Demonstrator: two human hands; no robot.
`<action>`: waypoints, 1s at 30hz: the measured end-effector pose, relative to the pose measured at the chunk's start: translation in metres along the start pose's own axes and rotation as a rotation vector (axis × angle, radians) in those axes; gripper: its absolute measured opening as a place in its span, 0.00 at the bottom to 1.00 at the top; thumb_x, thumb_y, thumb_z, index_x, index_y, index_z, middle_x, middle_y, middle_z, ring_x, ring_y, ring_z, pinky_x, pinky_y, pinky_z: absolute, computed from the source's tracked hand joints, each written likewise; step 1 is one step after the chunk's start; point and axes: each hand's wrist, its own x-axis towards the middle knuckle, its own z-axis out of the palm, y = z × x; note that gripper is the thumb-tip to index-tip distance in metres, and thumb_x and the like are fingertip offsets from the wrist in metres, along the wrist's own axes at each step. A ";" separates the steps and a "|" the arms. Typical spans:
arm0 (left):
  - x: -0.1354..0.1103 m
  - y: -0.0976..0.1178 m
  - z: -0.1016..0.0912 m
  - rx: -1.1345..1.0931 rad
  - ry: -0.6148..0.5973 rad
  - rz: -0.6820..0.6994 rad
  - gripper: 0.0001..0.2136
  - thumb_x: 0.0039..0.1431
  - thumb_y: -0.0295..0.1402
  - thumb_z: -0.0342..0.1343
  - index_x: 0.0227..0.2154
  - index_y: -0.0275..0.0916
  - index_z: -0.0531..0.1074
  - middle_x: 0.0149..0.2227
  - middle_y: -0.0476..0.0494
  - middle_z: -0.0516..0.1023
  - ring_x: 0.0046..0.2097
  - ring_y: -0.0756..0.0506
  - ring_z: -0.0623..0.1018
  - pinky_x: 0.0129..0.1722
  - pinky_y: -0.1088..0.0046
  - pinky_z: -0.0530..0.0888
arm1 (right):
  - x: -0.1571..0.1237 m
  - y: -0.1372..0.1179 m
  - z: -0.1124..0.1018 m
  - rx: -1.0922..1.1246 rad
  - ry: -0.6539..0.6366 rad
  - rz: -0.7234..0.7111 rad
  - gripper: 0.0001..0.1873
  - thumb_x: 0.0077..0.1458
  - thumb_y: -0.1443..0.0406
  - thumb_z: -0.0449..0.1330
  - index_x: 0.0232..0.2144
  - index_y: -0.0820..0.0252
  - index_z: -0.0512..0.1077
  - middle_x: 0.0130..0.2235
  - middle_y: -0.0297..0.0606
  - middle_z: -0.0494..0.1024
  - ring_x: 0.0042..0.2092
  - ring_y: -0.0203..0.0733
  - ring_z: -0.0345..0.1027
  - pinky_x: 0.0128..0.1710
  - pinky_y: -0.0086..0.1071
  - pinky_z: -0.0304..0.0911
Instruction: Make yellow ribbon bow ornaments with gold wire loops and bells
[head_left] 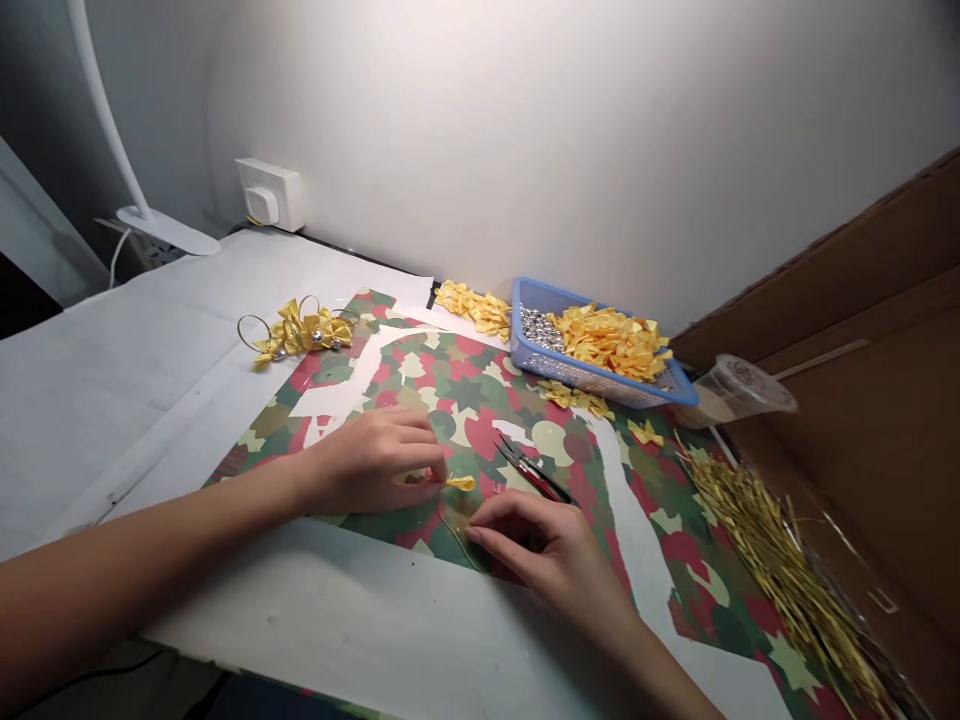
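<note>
Your left hand is pinching a tiny yellow satin ribbon fold between thumb and fingertips, over camo-print wrapping paper. Your right hand sits curled at the fold's 4 o'clock, next to a thin gold wire, though I can't tell if it's holding anything. That satin looks light, soft and slippery, so hold it by the folded base. Red-and-black tweezers lie around 2 o'clock.
</note>
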 end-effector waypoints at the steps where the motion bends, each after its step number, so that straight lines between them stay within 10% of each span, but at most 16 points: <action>1: 0.000 0.000 0.000 0.005 -0.014 -0.005 0.07 0.58 0.25 0.52 0.26 0.37 0.71 0.23 0.48 0.77 0.29 0.49 0.73 0.28 0.75 0.72 | 0.000 -0.001 0.000 0.001 -0.004 -0.007 0.08 0.53 0.62 0.59 0.25 0.59 0.72 0.24 0.31 0.70 0.24 0.33 0.61 0.23 0.26 0.56; 16: -0.001 -0.002 0.001 -0.030 -0.013 0.010 0.08 0.58 0.23 0.52 0.25 0.38 0.71 0.25 0.48 0.78 0.31 0.49 0.74 0.31 0.75 0.74 | 0.000 -0.002 -0.002 -0.120 0.000 -0.077 0.06 0.56 0.62 0.58 0.29 0.57 0.71 0.26 0.33 0.71 0.26 0.36 0.63 0.24 0.29 0.59; 23: -0.001 -0.001 -0.001 -0.028 0.010 0.055 0.07 0.59 0.25 0.53 0.26 0.38 0.72 0.27 0.47 0.80 0.30 0.50 0.75 0.29 0.75 0.75 | 0.013 0.013 -0.028 -0.386 0.404 -0.087 0.11 0.55 0.56 0.57 0.33 0.57 0.70 0.37 0.41 0.71 0.35 0.43 0.66 0.35 0.37 0.63; 30: -0.006 0.004 -0.001 -0.026 0.062 0.038 0.05 0.59 0.23 0.54 0.30 0.37 0.71 0.30 0.48 0.81 0.29 0.52 0.79 0.28 0.78 0.76 | 0.017 0.026 -0.045 -0.291 0.292 0.026 0.14 0.53 0.53 0.59 0.34 0.57 0.70 0.34 0.38 0.72 0.33 0.42 0.66 0.34 0.35 0.62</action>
